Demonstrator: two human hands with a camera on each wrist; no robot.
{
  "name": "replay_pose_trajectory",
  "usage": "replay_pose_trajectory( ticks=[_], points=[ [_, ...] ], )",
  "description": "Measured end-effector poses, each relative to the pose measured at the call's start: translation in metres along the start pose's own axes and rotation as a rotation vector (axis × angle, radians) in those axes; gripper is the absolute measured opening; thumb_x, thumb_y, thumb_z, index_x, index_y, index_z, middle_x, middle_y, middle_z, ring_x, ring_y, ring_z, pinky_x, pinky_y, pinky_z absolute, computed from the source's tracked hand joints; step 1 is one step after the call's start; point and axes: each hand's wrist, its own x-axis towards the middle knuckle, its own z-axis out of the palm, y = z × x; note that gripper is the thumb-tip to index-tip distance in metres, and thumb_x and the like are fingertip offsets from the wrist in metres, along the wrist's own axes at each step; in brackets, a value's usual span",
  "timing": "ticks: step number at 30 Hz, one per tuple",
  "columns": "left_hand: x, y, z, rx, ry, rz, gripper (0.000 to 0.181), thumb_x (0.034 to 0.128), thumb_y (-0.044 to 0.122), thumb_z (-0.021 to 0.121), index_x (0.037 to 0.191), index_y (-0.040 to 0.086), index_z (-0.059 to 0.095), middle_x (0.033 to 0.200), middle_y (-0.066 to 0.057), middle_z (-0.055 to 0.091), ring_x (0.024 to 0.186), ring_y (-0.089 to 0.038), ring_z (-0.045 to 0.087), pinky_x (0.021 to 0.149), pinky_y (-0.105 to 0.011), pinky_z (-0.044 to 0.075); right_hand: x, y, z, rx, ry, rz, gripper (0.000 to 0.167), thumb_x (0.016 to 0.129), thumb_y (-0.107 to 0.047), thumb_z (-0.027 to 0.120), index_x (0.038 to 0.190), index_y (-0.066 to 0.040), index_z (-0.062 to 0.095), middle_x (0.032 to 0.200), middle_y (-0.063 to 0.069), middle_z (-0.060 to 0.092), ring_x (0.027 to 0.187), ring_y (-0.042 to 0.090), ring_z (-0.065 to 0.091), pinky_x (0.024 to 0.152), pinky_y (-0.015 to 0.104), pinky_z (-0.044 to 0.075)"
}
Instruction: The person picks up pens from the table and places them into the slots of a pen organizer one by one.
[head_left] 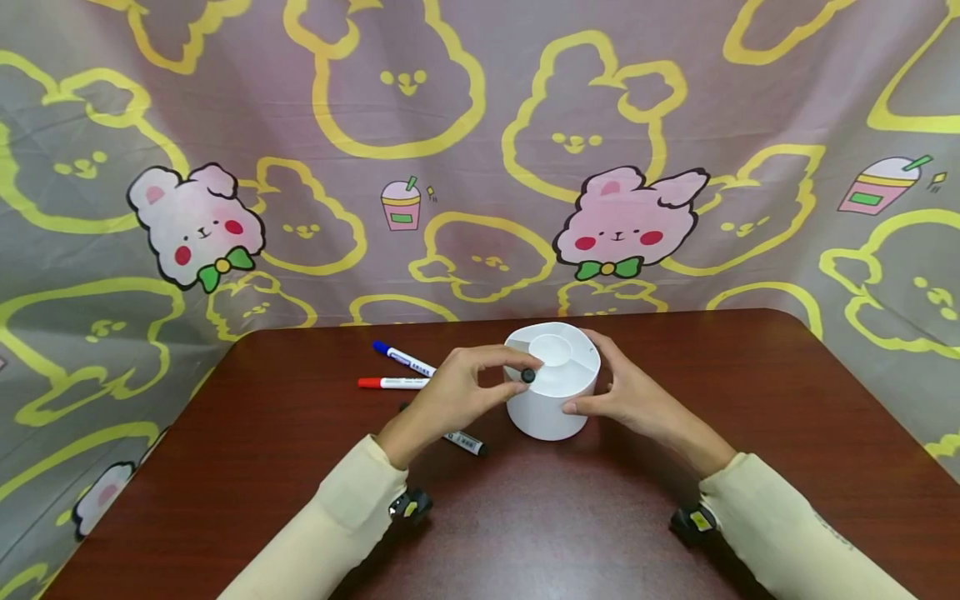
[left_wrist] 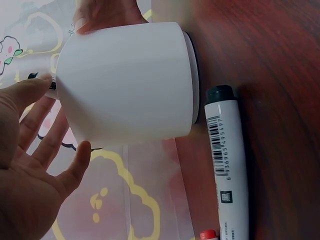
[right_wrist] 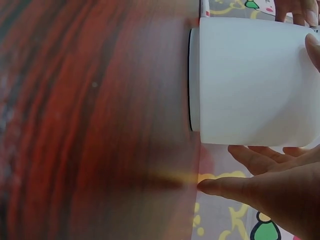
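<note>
A white round desk organizer (head_left: 546, 414) with a divided top stands on the table. My left hand (head_left: 457, 387) is at its left rim, pinching a marker between thumb and fingers. Only the black end of that marker (head_left: 528, 376) shows from above; in the left wrist view a short piece of its printed barrel (left_wrist: 52, 86) shows beside the rim. My right hand (head_left: 637, 398) holds the organizer from the right, thumb on the near side and fingers round the far side. How deep the marker sits in a compartment is hidden.
Left of the organizer lie a blue-capped marker (head_left: 405, 359), a red-capped marker (head_left: 392, 383) and a black-ended marker (head_left: 468, 442), partly covered by the left hand. Behind the brown table (head_left: 300, 467) hangs a patterned cloth (head_left: 465, 192).
</note>
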Motion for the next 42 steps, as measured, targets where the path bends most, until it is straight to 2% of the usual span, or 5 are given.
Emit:
replay_pose_trajectory(
  ticks=[9,21,27,33,42],
  points=[
    [-0.01,-0.005,-0.007,0.032,0.058,0.024,0.045,0.0897,0.012,0.084,0.133,0.016,0.071,0.134,0.002,0.071,0.13,-0.017,0.063,0.114,-0.048,0.05,0.0,0.0,0.002,-0.03,0.028,0.026,0.108,0.082,-0.026,0.091,0.163,-0.012,0.021,0.162,0.015,0.034,0.137,0.035,0.045,0.106,0.05,0.047],
    [-0.038,-0.02,-0.035,0.004,0.112,-0.135,0.046,0.0892,0.013,0.084,0.133,0.019,0.07,0.133,-0.002,0.072,0.123,-0.027,0.068,0.107,-0.055,0.053,-0.002,0.002,-0.001,0.025,0.037,0.01,0.095,0.085,-0.02,0.089,0.157,-0.007,0.028,0.158,0.016,0.041,0.146,0.039,0.043,0.115,0.06,0.04],
    [-0.055,-0.031,-0.051,0.026,0.106,-0.212,0.045,0.0908,0.016,0.083,0.134,0.019,0.07,0.135,-0.001,0.071,0.122,-0.03,0.069,0.103,-0.055,0.056,-0.004,0.003,-0.003,0.0,0.049,0.022,0.093,0.083,-0.022,0.09,0.155,-0.007,0.033,0.156,0.016,0.043,0.148,0.036,0.036,0.119,0.064,0.029],
    [-0.072,-0.042,-0.065,0.049,0.113,-0.251,0.045,0.0897,0.012,0.083,0.133,0.015,0.071,0.133,-0.007,0.072,0.12,-0.036,0.07,0.097,-0.045,0.059,-0.003,0.001,-0.003,-0.025,0.047,0.007,0.091,0.083,-0.024,0.09,0.156,-0.009,0.036,0.154,0.015,0.045,0.149,0.035,0.032,0.12,0.069,0.023],
    [-0.079,-0.043,-0.062,0.016,0.032,-0.252,0.044,0.0913,0.012,0.081,0.134,0.018,0.071,0.133,-0.008,0.073,0.125,-0.033,0.067,0.103,-0.058,0.053,-0.005,0.003,-0.008,0.011,0.011,0.015,0.092,0.088,-0.024,0.086,0.159,-0.01,0.03,0.158,0.013,0.04,0.152,0.036,0.033,0.119,0.068,0.032]
  ],
)
